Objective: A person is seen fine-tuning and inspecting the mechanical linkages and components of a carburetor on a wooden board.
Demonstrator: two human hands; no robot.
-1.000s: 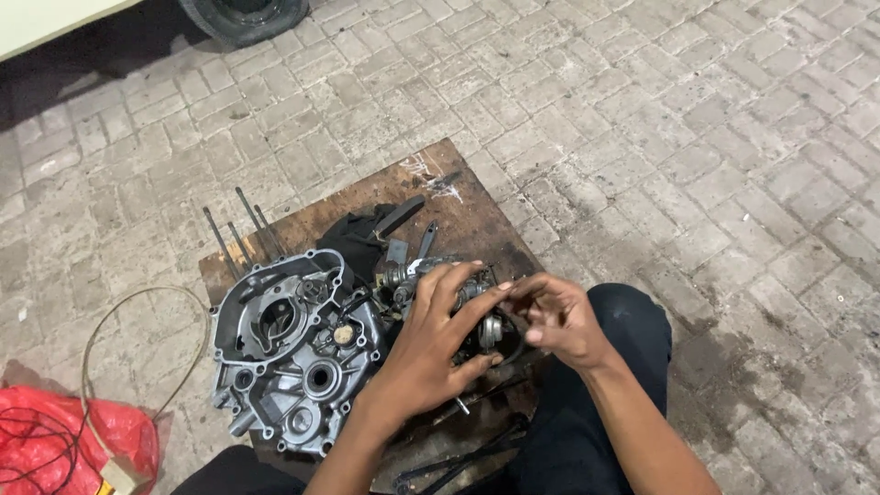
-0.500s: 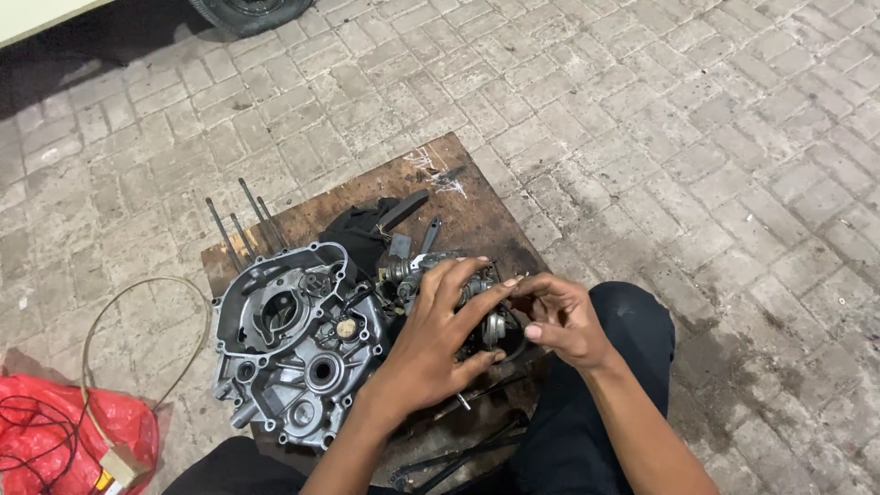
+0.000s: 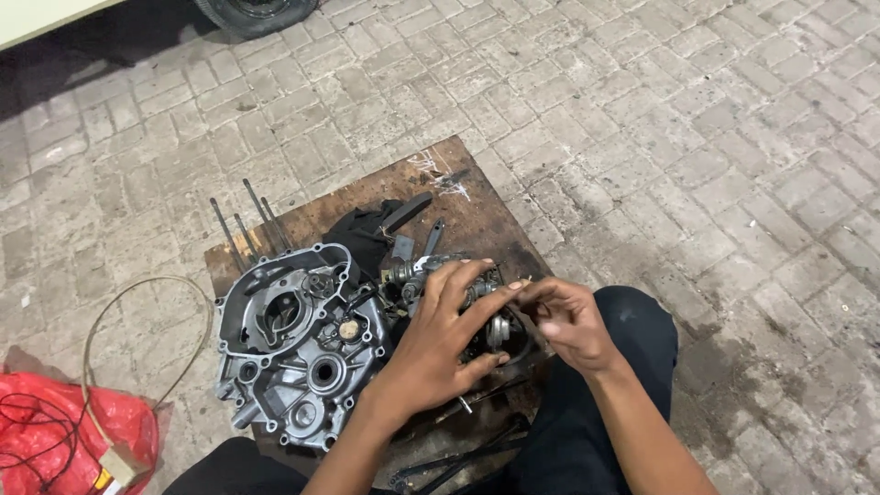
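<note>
Overhead view of engine work on a wooden board [image 3: 477, 197] laid on a brick-paved floor [image 3: 697, 119]. The left hand [image 3: 440, 344] lies spread, palm down, over a small greasy engine assembly [image 3: 431, 270] at the board's centre; its fingers are splayed wide and rest on the metal rather than closing round it. The right hand [image 3: 573, 321] sits just to the right, its grip narrow, thumb and fingertips pinched on a small dark part at the side of the assembly, beside a round silvery fitting [image 3: 498, 332]. The pinched part is too small and shadowed to identify.

Just left of the assembly lies a grey aluminium crankcase half [image 3: 298, 353], open face up, showing round bores and bolt holes. Behind it, long thin studs [image 3: 252, 220] lie across the board's far left edge. A black cloth [image 3: 367, 234] is bunched between the crankcase and a dark lever-shaped tool [image 3: 408, 211]. Dark rods [image 3: 458, 463] lie at the board's near edge, partly cut off by the frame.

On the floor to the left, a pale cable [image 3: 137, 302] curves in a loop toward a red plastic bag [image 3: 69, 431] holding black wires; the bag is cropped at the corner. A tyre [image 3: 257, 11] is cut off at the top edge. The person's dark trousers [image 3: 623, 367] cover the board's right corner, and the left hand hides most of the assembly.
</note>
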